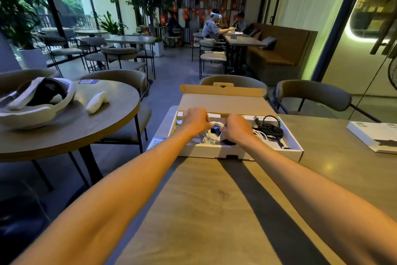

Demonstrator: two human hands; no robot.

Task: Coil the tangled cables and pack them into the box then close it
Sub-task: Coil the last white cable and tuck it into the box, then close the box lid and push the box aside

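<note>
An open white cardboard box (pixel 294 146) lies at the far end of the wooden table (pixel 214 200), its brown lid (pixel 225 103) tipped back. Inside it, a white coiled cable (pixel 211 136) sits in the middle and a black coiled cable (pixel 269 128) at the right. My left hand (pixel 196 121) and my right hand (pixel 237 128) both reach into the box and pinch the white cable from either side, fingers curled. A small dark blue piece (pixel 216 130) shows between the hands.
A white flat box (pixel 373 138) lies on the table at the far right. A card with a QR code (pixel 155 142) lies left of the open box. The round table (pixel 86 122) on the left carries a headset and a white controller. Chairs stand behind the box.
</note>
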